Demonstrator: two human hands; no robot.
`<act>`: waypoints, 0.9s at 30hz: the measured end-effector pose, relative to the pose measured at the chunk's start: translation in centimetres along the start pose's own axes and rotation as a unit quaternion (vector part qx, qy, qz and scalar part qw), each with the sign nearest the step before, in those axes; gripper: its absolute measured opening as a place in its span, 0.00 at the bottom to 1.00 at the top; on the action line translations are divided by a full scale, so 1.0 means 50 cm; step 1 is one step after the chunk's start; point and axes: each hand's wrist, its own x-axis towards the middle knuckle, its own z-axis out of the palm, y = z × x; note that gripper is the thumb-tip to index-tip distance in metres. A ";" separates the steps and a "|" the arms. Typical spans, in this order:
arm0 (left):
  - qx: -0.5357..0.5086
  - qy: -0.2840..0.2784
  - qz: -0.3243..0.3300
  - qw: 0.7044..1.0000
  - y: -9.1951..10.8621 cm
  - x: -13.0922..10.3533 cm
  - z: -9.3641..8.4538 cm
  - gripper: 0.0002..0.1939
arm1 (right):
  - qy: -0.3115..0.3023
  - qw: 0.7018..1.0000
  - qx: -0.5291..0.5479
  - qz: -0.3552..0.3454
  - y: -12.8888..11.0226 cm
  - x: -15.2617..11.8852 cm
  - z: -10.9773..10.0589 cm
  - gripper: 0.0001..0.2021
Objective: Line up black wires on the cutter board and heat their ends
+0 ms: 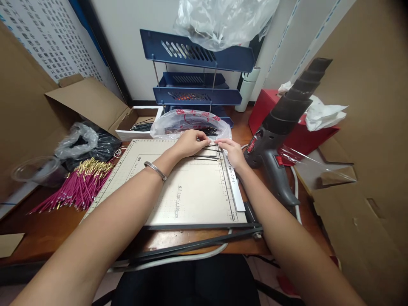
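Observation:
Over the far right part of the paper cutter (178,180), both hands are close together. My left hand (190,143), with a metal bangle on its wrist, has thumb and fingers pinched; what is between them is too small to make out. Facing it, my right hand (234,154) rests by the cutter's right edge with its fingertips pinched together, and whatever they hold is not clear. Several thin black wires (205,157) lie on the board just below the fingers, their ends toward the right edge. A plastic bag (164,126) with more black pieces inside stands behind the hands.
A heat gun (277,127) stands at right, before a red tissue box (261,106). Blue tray shelves (197,95) stand behind. Purple wires with gold ends (86,185) are heaped at left, near an open cardboard box (92,104). The cutter's arm (197,245) runs along the front.

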 end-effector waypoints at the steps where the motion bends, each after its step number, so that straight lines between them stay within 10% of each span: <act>1: -0.001 -0.001 0.002 1.000 0.002 0.000 -0.001 0.15 | -0.001 1.000 0.004 -0.002 0.000 0.000 0.000 0.07; 27: -0.018 -0.010 -0.003 1.000 0.009 -0.003 -0.004 0.15 | -0.003 1.000 -0.011 0.005 -0.006 -0.004 0.002 0.06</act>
